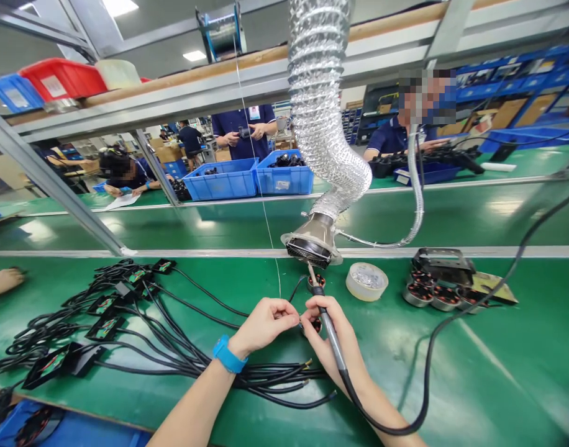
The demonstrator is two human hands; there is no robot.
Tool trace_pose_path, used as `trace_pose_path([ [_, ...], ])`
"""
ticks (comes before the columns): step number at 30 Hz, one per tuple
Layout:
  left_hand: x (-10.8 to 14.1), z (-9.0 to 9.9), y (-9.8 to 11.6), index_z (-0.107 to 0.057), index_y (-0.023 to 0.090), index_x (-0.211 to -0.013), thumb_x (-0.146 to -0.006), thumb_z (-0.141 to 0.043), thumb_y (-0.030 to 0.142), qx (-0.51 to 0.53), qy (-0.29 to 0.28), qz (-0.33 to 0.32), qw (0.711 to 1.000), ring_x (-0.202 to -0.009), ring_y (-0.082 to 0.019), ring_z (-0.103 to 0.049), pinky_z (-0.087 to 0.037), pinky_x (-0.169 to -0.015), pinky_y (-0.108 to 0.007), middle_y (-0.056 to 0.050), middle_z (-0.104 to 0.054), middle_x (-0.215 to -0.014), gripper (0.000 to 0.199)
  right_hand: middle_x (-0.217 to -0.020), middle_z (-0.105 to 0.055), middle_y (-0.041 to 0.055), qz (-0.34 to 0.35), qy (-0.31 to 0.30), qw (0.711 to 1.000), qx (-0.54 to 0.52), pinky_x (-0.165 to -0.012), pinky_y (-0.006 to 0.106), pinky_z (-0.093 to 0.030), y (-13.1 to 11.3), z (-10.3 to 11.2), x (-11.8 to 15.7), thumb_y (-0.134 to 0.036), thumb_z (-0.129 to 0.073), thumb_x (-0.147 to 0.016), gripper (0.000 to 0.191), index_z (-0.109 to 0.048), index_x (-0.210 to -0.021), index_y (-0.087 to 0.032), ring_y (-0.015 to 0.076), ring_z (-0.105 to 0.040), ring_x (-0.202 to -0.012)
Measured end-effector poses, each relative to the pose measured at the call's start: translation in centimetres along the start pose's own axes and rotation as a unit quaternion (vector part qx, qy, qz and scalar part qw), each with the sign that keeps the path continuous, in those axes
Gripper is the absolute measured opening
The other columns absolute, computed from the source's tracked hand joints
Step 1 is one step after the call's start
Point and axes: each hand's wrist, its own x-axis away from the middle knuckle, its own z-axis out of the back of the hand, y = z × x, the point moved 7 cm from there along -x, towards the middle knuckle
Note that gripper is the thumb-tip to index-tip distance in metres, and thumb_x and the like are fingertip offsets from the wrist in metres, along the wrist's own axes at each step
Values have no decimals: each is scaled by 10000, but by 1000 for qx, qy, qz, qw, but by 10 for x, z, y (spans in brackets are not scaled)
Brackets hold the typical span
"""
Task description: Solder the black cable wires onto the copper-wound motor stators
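Observation:
In my right hand (333, 335) is a soldering iron (330, 332), its tip pointing up and away under the fume hood. My right thumb and fingertip also meet around something small. My left hand (268, 326), with a blue wristband (229, 355), is closed in a pinch close to the right fingertips; what it pinches is too small to make out. A small round motor (316, 326) shows partly behind my right fingers. Another motor (316, 282) with a black lead lies just beyond the iron's tip. Thin solder wire (268, 230) hangs down behind my left hand.
Black cables (172, 347) with open housings (56, 363) spread left. A fume hood (312, 239) hangs over the bench. A tape roll (366, 281) and several motors (445, 298) lie right. The iron's cord (428, 366) loops at right. Another person's hand (4, 282) rests far left.

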Motion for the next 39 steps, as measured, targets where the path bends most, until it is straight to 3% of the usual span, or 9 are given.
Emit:
trace_pose_path([
  [4, -2, 4, -2, -666, 105, -750, -794, -680, 349, -5, 56, -9, 998, -697, -119, -520, -400, -678, -223, -42, -628, -736, 248, -939, -560, 25, 0, 9, 1000, 20, -762, 261, -520, 0, 6, -1, -186, -557, -923, 182, -564, -1099, -228, 143, -620, -786],
  [8, -4, 10, -11, -654, 110, -741, -772, -650, 289, -11, 110, 15, 994, -679, -111, -497, -380, -658, -215, -31, -603, -706, 182, -1027, -629, 29, -21, 20, 999, 27, -760, 232, -537, 7, 26, 4, -276, -507, -1003, 294, -572, -1290, -278, 122, -649, -797],
  [10, -6, 10, -16, -653, 108, -735, -765, -643, 284, -9, 114, 30, 993, -666, -105, -479, -365, -643, -214, -27, -590, -692, 179, -950, -666, 9, -45, 31, 998, 15, -711, 211, -541, 13, 39, 10, -315, -503, -1018, 327, -552, -1339, -281, 106, -648, -714],
  [13, -6, 7, -18, -651, 106, -726, -759, -654, 296, -4, 109, 41, 993, -658, -102, -470, -358, -637, -214, -24, -584, -684, 192, -775, -664, -8, -67, 27, 997, -2, -619, 214, -536, 20, 48, 19, -353, -485, -1028, 288, -600, -1265, -237, 111, -627, -605],
  [17, -5, 5, -15, -649, 108, -722, -758, -669, 312, -8, 114, 46, 992, -644, -99, -466, -352, -623, -212, -20, -576, -671, 208, -675, -644, -13, -30, 5, 999, 10, -532, 231, -517, 17, 47, 25, -332, -468, -1026, 240, -657, -1119, -216, 124, -610, -535],
  [27, -3, 4, -15, -657, 98, -742, -784, -669, 324, -18, 120, 45, 992, -630, -86, -454, -341, -601, -203, -16, -576, -671, 230, -646, -646, -56, 32, -16, 998, 46, -532, 215, -512, 2, 41, 20, -244, -478, -1008, 200, -653, -1101, -264, 112, -629, -526],
  [34, -2, 5, -14, -656, 100, -742, -791, -680, 329, -15, 125, 42, 991, -619, -88, -453, -339, -591, -205, -16, -574, -661, 235, -616, -634, -30, -49, -23, 998, -27, -480, 210, -491, 12, 37, 22, -341, -468, -1025, 235, -664, -1068, -218, 110, -587, -456],
  [39, -2, 4, -13, -655, 100, -735, -782, -687, 318, -13, 124, 38, 991, -629, -91, -469, -356, -606, -206, -24, -590, -675, 225, -618, -633, -5, -102, 13, 991, -86, -454, 201, -486, 20, 41, 24, -427, -482, -1018, 307, -667, -1057, -185, 115, -579, -450],
])
